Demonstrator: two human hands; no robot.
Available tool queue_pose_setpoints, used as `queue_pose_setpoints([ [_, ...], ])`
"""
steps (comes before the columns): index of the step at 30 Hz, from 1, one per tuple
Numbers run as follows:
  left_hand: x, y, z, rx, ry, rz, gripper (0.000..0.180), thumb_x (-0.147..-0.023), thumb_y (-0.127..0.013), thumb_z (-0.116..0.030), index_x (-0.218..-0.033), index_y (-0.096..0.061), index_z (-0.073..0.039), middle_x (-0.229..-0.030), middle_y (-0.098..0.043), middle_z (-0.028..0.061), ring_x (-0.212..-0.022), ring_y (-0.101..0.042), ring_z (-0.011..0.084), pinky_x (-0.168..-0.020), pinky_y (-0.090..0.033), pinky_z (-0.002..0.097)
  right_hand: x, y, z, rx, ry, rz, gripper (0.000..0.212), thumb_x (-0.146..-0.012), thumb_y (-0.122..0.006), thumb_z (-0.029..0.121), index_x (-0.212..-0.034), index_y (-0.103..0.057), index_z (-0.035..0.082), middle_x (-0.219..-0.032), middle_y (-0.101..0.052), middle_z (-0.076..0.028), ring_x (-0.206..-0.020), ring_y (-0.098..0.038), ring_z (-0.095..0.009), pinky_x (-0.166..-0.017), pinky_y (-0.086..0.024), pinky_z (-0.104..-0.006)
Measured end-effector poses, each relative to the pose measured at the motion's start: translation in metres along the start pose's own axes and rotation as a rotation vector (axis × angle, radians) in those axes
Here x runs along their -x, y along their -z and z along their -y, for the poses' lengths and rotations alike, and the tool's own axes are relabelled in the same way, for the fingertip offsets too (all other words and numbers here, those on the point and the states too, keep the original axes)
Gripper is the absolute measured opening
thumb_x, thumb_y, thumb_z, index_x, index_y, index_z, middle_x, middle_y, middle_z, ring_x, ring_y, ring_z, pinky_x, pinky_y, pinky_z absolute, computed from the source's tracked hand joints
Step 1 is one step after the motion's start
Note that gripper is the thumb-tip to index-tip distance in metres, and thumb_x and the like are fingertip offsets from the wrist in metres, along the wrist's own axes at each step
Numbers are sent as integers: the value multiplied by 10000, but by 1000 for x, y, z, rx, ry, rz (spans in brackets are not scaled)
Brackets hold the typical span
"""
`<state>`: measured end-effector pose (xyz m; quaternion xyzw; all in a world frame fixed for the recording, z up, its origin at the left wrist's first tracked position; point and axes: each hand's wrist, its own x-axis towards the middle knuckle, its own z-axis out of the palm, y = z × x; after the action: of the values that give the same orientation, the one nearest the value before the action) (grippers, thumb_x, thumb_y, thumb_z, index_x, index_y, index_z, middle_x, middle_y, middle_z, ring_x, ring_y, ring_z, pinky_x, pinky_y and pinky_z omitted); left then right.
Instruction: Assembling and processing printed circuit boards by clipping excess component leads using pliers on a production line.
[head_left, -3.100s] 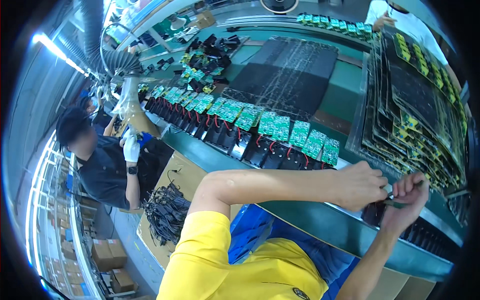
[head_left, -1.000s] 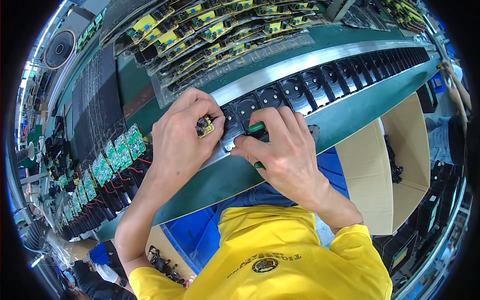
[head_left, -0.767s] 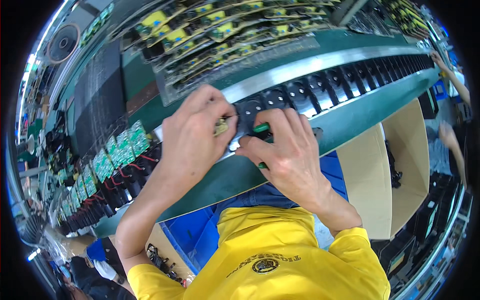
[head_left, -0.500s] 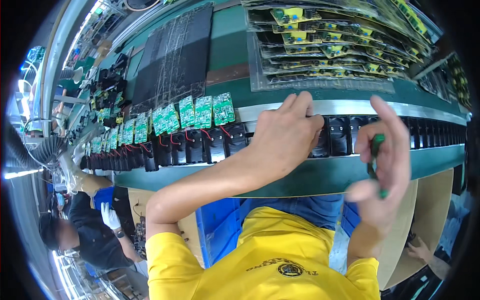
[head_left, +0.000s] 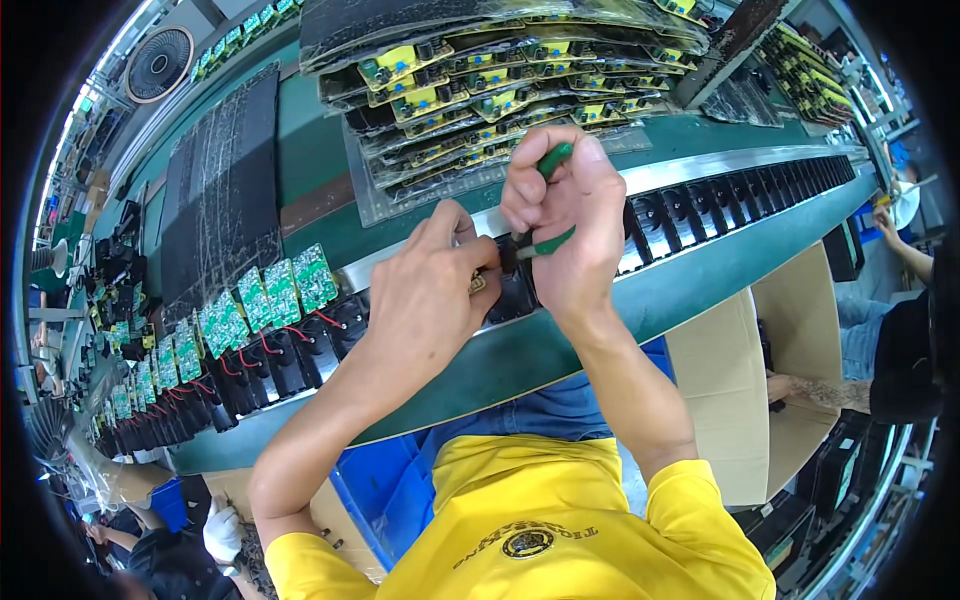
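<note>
My right hand (head_left: 580, 225) is closed around green-handled pliers (head_left: 553, 243). Their jaws point left, toward my left fingertips. Palm partly turned up, that hand is over the row of black plastic cases (head_left: 685, 218). My left hand (head_left: 430, 285) pinches a small yellowish part, mostly hidden by the fingers, at one case in the row. The part's kind cannot be made out. To the left, green circuit boards (head_left: 315, 278) lean along the cases, joined to them by red wires (head_left: 328, 319). The cases stand along a metal rail (head_left: 735, 164).
Stacked sheets holding boards with yellow components (head_left: 405, 62) rise beyond my hands. A dark flat sheet (head_left: 220, 190) lies at far left. Below the green bench edge are a cardboard box (head_left: 715, 400) and a blue bin (head_left: 385, 490). Other people work at both sides.
The view has swung to the right. My right hand has come in beside my left, bringing the pliers' jaws close to the left fingertips. The left hand still pinches at the cases.
</note>
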<state>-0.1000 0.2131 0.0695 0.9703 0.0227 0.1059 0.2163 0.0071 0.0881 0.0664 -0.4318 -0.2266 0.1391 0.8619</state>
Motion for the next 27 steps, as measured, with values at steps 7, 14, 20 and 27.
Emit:
queue_pose_setpoints([
  [7, -2, -3, 4, 7, -3, 4, 48, -903, -815, -142, -940, -813, -112, -1183, -625, 73, -962, -719, 298, -705, -564, 430, -8, -9, -2, 65, -100, 41, 429, -1223, -403, 392, -1158, -645, 43, -871, -517, -12, -753, -419, -114, -675, -366, -294],
  [14, -4, -2, 4, 21, -19, 13, 47, -902, -812, -146, -933, -803, -113, -1184, -628, 72, -966, -722, 309, -717, -570, 443, -7, 11, -11, 46, -84, 171, 328, -1199, -480, 317, -1167, -664, 47, -895, -538, -10, -775, -438, -114, -682, -373, -295],
  [20, -14, 7, 5, 47, 7, 142, 83, -907, -809, -149, -976, -805, -103, -1201, -644, 94, -965, -727, 338, -744, -588, 450, 9, -3, 12, 168, 95, 141, 188, -1113, -649, 164, -1200, -744, 27, -939, -577, -22, -824, -495, -146, -702, -436, -316],
  [27, -56, 60, 1, -99, -129, 660, 364, -926, -839, -168, -1264, -741, -74, -1205, -729, 96, -1013, -741, 367, -867, -590, 455, 75, 22, 64, 1667, 305, 442, 178, -941, -881, 215, -1115, -885, 179, -1124, -596, -41, -931, -581, -226, -819, -512, -352],
])
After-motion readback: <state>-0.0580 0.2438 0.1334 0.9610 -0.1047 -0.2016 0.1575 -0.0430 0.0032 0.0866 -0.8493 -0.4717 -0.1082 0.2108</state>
